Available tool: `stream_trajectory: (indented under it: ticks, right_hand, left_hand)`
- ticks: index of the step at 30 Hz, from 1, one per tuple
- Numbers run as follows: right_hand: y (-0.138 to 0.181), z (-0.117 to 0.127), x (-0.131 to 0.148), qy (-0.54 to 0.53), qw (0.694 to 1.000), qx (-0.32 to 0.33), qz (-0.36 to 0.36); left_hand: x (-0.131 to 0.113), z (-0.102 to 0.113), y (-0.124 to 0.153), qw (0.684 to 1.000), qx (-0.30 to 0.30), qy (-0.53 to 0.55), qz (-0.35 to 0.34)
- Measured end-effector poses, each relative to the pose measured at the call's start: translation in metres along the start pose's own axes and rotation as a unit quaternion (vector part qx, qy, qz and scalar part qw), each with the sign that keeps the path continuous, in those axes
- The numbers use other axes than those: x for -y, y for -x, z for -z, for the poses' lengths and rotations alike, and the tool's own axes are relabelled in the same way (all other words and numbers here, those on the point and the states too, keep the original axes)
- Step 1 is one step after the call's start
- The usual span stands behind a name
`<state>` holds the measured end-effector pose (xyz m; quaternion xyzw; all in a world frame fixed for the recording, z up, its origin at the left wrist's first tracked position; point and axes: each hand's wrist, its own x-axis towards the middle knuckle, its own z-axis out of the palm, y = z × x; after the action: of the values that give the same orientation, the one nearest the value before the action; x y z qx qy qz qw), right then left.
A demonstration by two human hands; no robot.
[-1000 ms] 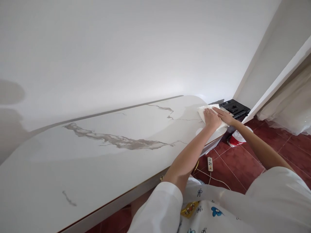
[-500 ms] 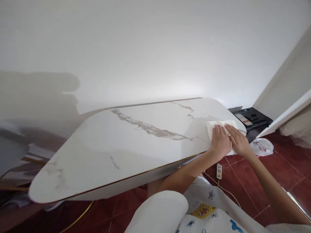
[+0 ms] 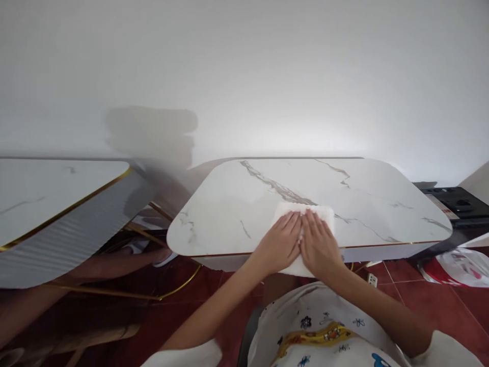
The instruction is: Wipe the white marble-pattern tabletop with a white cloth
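Note:
A white marble-look table (image 3: 367,193) with grey veins and a gold rim stands against the white wall. A white cloth (image 3: 301,212) lies at the table's near edge, hanging slightly over it. My left hand (image 3: 280,243) and my right hand (image 3: 319,244) lie flat side by side on the cloth, fingers stretched out and pressing it down.
A second white table (image 3: 53,204) with a gold rim and ribbed side stands at the left. A black device (image 3: 456,204) sits on the floor at the right, beside a red-and-white plastic bag (image 3: 458,267). A power strip (image 3: 371,278) lies on the dark red tiles under the table.
Both hands and the cloth have slid from the table's right end toward its near middle edge. The view has swung, so the second table now shows at the left.

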<state>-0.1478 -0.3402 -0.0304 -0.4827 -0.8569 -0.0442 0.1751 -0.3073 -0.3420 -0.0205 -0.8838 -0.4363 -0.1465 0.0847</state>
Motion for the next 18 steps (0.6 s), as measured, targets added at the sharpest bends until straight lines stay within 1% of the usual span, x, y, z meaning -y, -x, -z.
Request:
stream_trajectory:
  ticks: [1,2,4,7,10,12,14,18]
  right_hand:
    - [-0.009,-0.002,0.018,-0.027,0.999,0.018,0.005]
    - [-0.019,-0.005,0.036,-0.058,0.998,0.038,0.006]
    - [-0.038,-0.009,0.072,-0.121,0.99,0.071,0.019]
    - [-0.064,-0.019,0.121,-0.19,0.976,0.095,0.037]
    - [-0.092,-0.029,0.166,-0.211,0.97,0.104,0.062]
    - [-0.111,-0.034,0.189,-0.214,0.968,0.115,0.068]
    - [-0.131,-0.036,0.206,-0.215,0.965,0.133,0.064]
    - [-0.164,-0.039,0.219,-0.238,0.959,0.149,0.049]
  left_hand:
    - [0.012,0.007,0.014,1.0,0.01,-0.007,0.007]
    - [0.025,0.013,0.028,0.999,0.017,-0.015,0.028]
    - [0.047,0.027,0.057,0.994,0.04,-0.039,0.092]
    - [0.077,0.046,0.099,0.976,0.071,-0.08,0.188]
    - [0.104,0.06,0.131,0.952,0.08,-0.117,0.271]
    - [0.121,0.066,0.144,0.939,0.081,-0.129,0.308]
    - [0.139,0.068,0.149,0.934,0.078,-0.121,0.328]
    - [0.175,0.065,0.143,0.94,0.058,-0.04,0.334]
